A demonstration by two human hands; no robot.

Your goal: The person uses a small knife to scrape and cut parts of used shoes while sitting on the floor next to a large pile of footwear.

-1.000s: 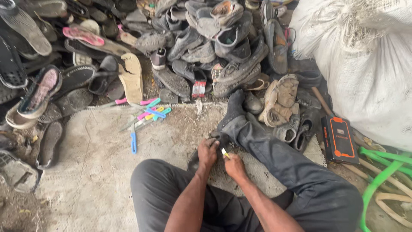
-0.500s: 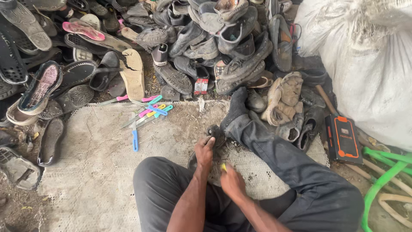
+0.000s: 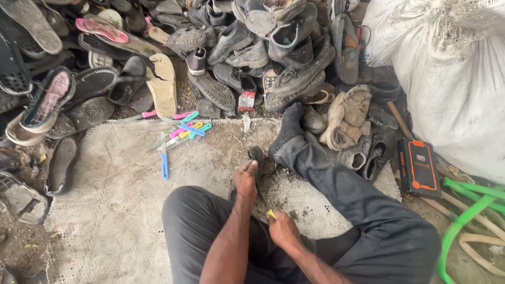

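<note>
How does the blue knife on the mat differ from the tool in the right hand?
The blue knife lies untouched on the mat, apart from both hands; the yellow tool is gripped in the right hand. The blue knife shows whole, handle and blade; the yellow tool is mostly hidden, only a yellow tip showing. They differ in colour, blue against yellow. Whether they are the same kind of tool cannot be told.

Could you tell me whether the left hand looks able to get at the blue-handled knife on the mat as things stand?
Probably yes. The left hand rests on a dark sole, and only bare mat lies between it and the blue-handled knife, off to its left.
</note>
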